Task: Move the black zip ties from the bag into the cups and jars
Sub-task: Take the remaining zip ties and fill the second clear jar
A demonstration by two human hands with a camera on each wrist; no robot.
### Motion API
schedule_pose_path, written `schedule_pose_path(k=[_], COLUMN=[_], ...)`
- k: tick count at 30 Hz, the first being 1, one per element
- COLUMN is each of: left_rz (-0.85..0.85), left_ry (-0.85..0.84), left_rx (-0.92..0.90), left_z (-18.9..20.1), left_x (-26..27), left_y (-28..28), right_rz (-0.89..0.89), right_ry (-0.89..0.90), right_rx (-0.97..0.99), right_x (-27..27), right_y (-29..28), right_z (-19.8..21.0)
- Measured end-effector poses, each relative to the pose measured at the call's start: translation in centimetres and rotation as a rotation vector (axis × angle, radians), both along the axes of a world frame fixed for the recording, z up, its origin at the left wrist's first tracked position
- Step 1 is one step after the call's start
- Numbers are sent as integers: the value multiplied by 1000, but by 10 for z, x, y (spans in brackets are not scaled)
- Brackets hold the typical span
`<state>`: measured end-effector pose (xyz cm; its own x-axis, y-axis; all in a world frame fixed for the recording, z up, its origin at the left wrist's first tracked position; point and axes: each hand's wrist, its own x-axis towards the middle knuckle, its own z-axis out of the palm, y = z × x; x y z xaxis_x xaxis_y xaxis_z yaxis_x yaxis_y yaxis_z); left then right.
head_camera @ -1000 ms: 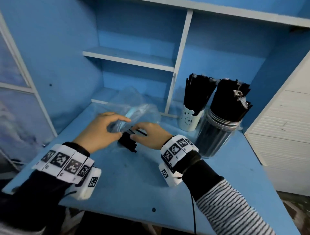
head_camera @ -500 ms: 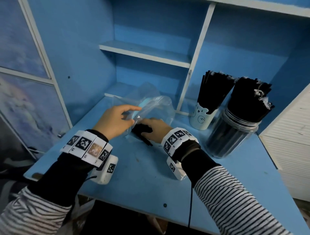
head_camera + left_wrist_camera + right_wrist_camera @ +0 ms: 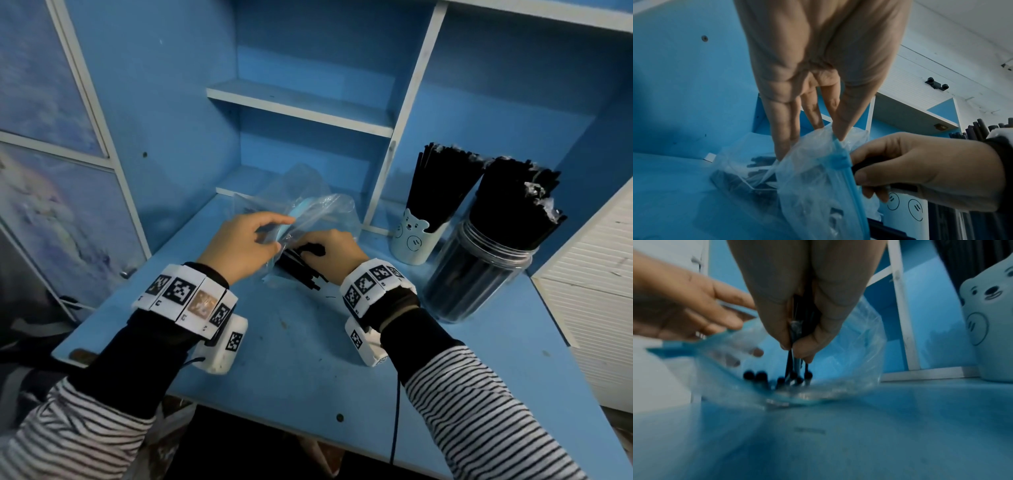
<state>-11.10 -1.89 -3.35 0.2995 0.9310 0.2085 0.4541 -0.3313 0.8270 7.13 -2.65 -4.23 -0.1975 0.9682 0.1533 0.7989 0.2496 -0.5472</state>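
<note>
Extraction of a bundle from the bag. The left hand (image 3: pixel 241 248) pinched the blue-edged mouth of the clear bag (image 3: pixel 318 212) on the desk (image 3: pixel 308 359). The right hand (image 3: pixel 334 251) clenched a bundle of black zip ties (image 3: pixel 301 270) lying partly inside that mouth. The bear cup (image 3: pixel 412 241) and jar (image 3: pixel 474 274) stood near, crowded with ties. Probable faults: heads snagging the film and dragging the bag; loose ties spilling.
</note>
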Motion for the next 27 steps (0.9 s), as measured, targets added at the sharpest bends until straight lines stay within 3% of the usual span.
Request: schedule_pose_path(k=[6,11,14,19,24,27], left_rz=[-9,97,3,-321,-249,-233], left_ry=[68,100,82,277,356,219], left_rx=[35,290,422,279,246,164], left_z=[-1,4,16,22,20,18], left_x=[-2,9,26,67,98,111], left_y=[-4,-18,-32,-42,-39,-43], right_rz=[-50,-38,-31,49,55,15], right_ry=[86,48,12,-69,-126,-110], right_rx=[-27,-50,-60,-108,-83,61], right_x=[23,46,58,67,78,87], right_y=[-23,-56,-74,-102,-128,-135], right_z=[18,43,62,94,116,123])
